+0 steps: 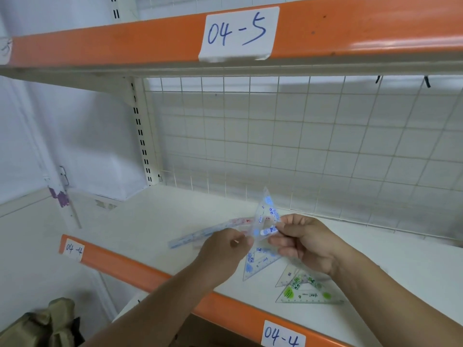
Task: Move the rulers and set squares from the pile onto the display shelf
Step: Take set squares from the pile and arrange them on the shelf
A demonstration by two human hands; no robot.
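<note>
A clear set square with blue print [266, 216] stands upright above the white display shelf [155, 216], pinched at its lower edge between my left hand [223, 254] and my right hand [304, 242]. Below my hands another blue-printed set square [258, 265] lies flat on the shelf. To its right a green-printed set square [307, 293] rests on a further clear one [288, 275]. Left of my hands lie a blue ruler [190, 237] and a pinkish ruler [238, 221], partly hidden by my left hand.
The shelf has an orange front lip [130, 267] with paper labels reading 04-4. A wire grid back panel [300, 151] closes the rear. An upper orange shelf edge [125, 43] labelled 04-5 hangs overhead. An olive bag [45, 324] sits at the lower left.
</note>
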